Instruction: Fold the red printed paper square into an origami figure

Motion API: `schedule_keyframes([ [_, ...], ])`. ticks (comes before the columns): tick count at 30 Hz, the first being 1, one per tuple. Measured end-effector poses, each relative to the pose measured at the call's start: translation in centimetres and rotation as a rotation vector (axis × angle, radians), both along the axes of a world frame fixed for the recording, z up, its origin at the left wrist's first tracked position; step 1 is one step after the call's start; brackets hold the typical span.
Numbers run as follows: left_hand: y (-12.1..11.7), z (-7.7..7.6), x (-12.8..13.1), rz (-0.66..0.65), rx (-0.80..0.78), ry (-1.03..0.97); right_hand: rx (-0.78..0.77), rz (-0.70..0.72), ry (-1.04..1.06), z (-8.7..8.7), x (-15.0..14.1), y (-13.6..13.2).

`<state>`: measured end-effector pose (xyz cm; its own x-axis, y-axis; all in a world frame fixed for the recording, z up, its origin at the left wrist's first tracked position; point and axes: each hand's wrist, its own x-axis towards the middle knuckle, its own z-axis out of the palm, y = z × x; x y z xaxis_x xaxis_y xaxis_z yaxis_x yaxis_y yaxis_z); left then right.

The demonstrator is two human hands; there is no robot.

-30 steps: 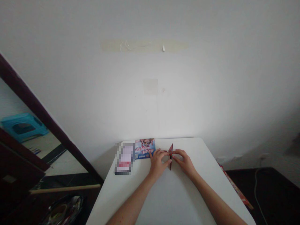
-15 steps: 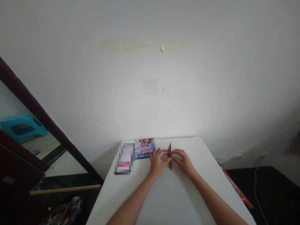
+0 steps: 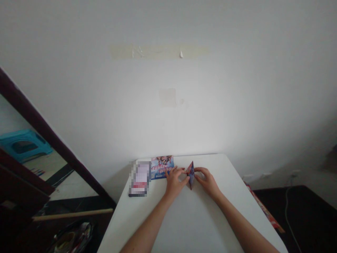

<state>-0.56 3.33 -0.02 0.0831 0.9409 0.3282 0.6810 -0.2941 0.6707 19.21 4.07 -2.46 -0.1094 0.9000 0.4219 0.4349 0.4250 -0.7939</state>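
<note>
Between my two hands a small piece of folded paper [image 3: 191, 175], printed in red and bluish purple, stands with pointed ends at top and bottom. My left hand [image 3: 175, 182] pinches its left side between thumb and fingers. On the opposite side, the thumb and forefinger of my right hand [image 3: 206, 180] grip its right edge. Just left of my left hand lies a blue printed leaflet [image 3: 160, 169] with red and white lettering; the fingers cover its right lower part.
A phone [image 3: 140, 177], blurred out, lies left of the leaflet on the white table [image 3: 189, 225]. The table's far edge meets the wall [image 3: 210, 116]. A dark-framed mirror [image 3: 60, 137] leans at left, with a blue stool [image 3: 26, 144] showing in it.
The folded paper has opened wider and turned, so more of its bluish face shows. My left hand has shifted slightly left; my right hand has hardly moved.
</note>
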Motion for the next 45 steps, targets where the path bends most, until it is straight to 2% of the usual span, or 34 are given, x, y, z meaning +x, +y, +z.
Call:
schedule_keyframes([
  [12,0.1,0.3,-0.5,-0.025,-0.093,0.084,0.111,-0.047,-0.088,-1.1,1.2,0.7],
  [24,0.5,0.2,-1.6,0.007,-0.090,0.212,0.184,0.014,-0.380,-0.8,2.5,1.0],
  [33,0.5,0.0,-1.6,0.023,-0.100,0.228,0.233,0.011,-0.506,-1.0,2.5,0.7],
  [45,-0.1,0.1,-0.6,-0.075,-0.061,0.278,0.183,0.046,-0.503,-0.2,2.1,0.2],
])
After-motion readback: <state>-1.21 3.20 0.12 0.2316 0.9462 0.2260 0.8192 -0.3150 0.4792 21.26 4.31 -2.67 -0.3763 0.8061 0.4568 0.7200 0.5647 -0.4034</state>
